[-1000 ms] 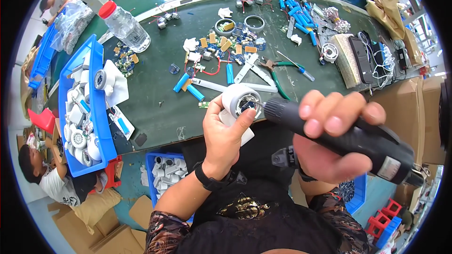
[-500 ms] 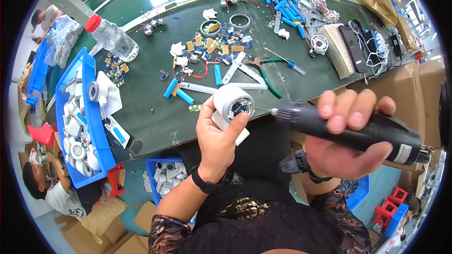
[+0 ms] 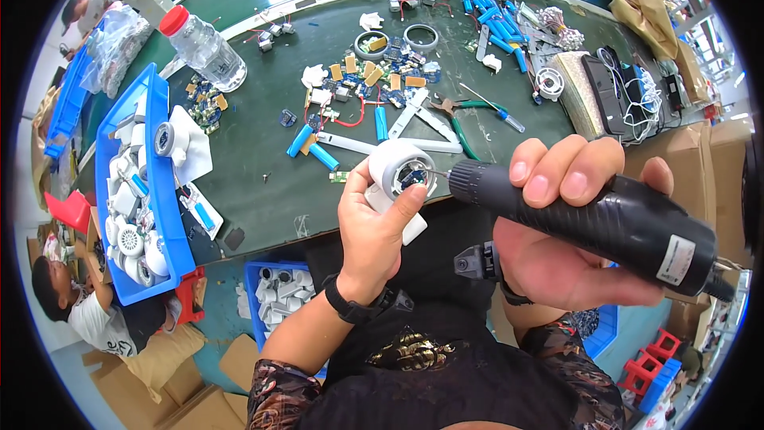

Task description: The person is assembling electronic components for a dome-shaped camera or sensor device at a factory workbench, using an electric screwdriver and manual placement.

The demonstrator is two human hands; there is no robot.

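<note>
My left hand [image 3: 368,231] is closed round a small white fan housing [image 3: 388,161], its round open end turned to the right. The thumb lies at the rim, and dark electronic parts show inside the ring. My right hand [image 3: 535,264] grips a black electric screwdriver [image 3: 625,227] held nearly level. Its thin bit reaches the open end of the housing; whether it sits on a screw is too small to tell. On the bench just beyond lie grey plastic strips [image 3: 346,143], blue battery cells [image 3: 322,156] and green-handled pliers [image 3: 461,129].
Circuit boards [image 3: 370,76] and grey rings [image 3: 420,37] lie mid-bench. A blue bin [image 3: 171,231] of white parts stands left, near a red-capped bottle [image 3: 203,52]. A small screwdriver [image 3: 505,117] and a black case [image 3: 602,91] are right. Another person [image 3: 103,310] sits at left.
The electric screwdriver has moved left and its bit has come up to the open end of the fan housing. The housing has shifted slightly right in the picture, as has the bench.
</note>
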